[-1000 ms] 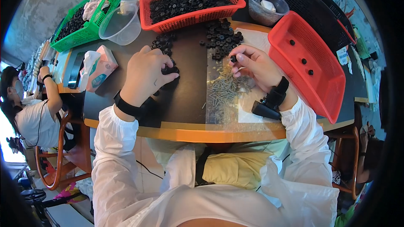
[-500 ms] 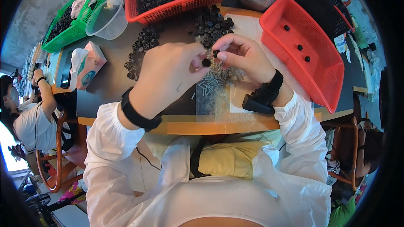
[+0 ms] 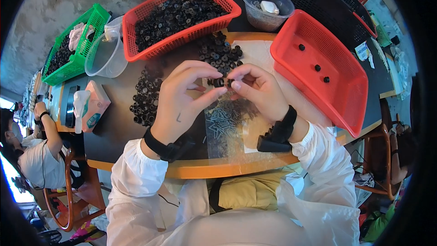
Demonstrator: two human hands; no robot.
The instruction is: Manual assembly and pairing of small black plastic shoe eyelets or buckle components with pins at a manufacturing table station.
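Observation:
Above the table, my left hand (image 3: 182,95) pinches a small black round plastic part (image 3: 219,82) between thumb and fingertips. My right hand (image 3: 263,90) grips another small black part (image 3: 230,83), held right up against the first; whether they are joined I cannot tell. Below the fingers lies a heap of thin metal screws or pins (image 3: 221,122) on clear plastic. Beyond them is a pile of black disc-like parts with centre holes (image 3: 218,54). Left of my left hand, several black ring-shaped parts (image 3: 144,114) are spread out.
A red basket (image 3: 129,54) full of black parts stands at the back. To the right, a red tray (image 3: 346,91) holds three black pieces. Around them are a clear tub (image 3: 268,20), a green basket (image 3: 57,77), a clear bowl (image 3: 107,66) and a tissue box (image 3: 97,105). Another person sits far left.
The view has tilted upward, so the table sits lower. My left hand has turned and its fingers have opened out around its part. The two parts have come together.

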